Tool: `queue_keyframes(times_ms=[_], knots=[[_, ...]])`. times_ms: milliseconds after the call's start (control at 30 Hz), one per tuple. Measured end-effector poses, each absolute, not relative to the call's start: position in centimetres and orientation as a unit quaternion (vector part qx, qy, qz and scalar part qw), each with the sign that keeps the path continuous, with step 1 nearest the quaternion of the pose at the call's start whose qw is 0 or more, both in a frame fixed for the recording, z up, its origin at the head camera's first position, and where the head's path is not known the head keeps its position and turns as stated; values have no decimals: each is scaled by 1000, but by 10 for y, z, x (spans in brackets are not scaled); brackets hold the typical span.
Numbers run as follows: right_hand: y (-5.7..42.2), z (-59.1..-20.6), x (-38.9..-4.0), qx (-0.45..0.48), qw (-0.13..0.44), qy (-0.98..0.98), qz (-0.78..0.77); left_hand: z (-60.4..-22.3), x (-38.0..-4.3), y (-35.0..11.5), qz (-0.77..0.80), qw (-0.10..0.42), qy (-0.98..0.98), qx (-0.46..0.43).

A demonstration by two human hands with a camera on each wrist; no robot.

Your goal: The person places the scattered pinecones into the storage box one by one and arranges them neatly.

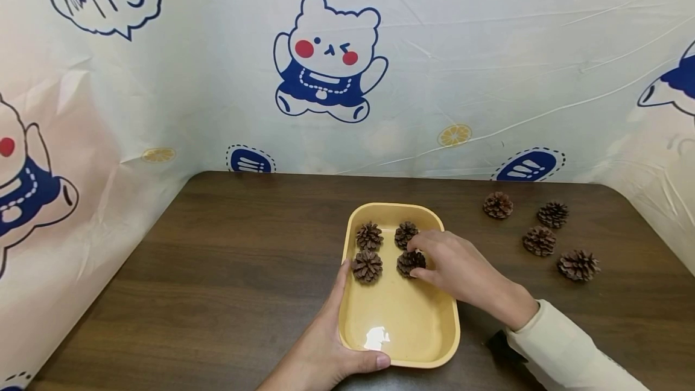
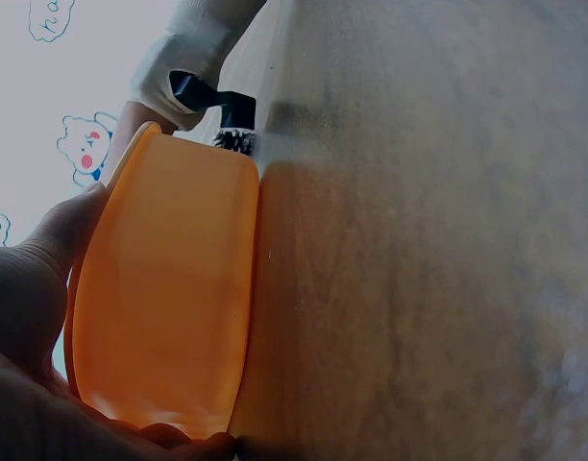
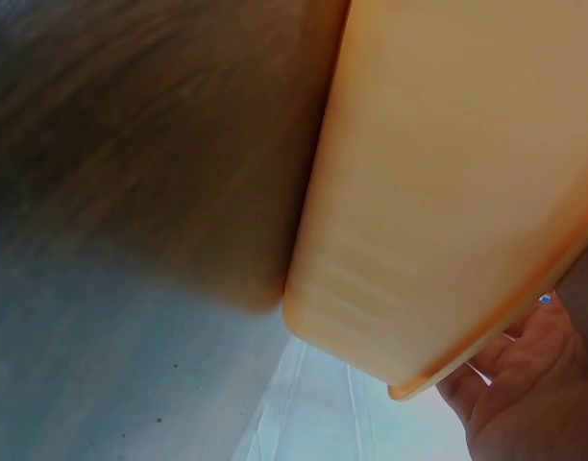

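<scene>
A yellow rectangular tray [image 1: 399, 330] stands on the table. My left hand [image 1: 331, 336] grips its near left corner, thumb on the near rim and fingers along the left side. The left wrist view shows that hand [image 2: 39, 317] around the orange-looking tray wall [image 2: 169, 279]. Inside the tray, my right hand [image 1: 456, 264] pinches a brown pine cone [image 1: 411, 264] between thumb and fingers, partly covering it. Behind that one sits another pine cone [image 1: 406, 235]. Along the left wall are a far pine cone [image 1: 369, 236] and a nearer one.
Several loose pine cones lie right of the tray, among them one near the back edge [image 1: 498, 205] and one farthest right [image 1: 578, 265]. A printed cloth [image 1: 423, 77] hangs behind the brown table [image 1: 233, 270]. The right wrist carries a black device [image 1: 505, 346] by the sleeve.
</scene>
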State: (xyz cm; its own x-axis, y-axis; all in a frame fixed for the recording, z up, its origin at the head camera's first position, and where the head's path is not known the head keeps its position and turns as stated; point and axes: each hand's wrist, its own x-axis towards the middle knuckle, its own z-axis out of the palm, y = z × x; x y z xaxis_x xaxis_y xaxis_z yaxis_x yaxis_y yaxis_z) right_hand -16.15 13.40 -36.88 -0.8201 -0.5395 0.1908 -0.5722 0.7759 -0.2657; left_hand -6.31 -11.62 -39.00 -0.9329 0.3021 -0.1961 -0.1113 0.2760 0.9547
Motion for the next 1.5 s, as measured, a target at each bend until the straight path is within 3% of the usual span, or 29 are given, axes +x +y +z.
queue_keyframes(times_ms=[1067, 1500], knots=[[140, -366, -161, 302, 56, -937, 169, -391, -63, -116, 608, 170, 773, 67], [147, -360, -159, 302, 90, -932, 176, -391, -62, -116, 606, 165, 775, 70]])
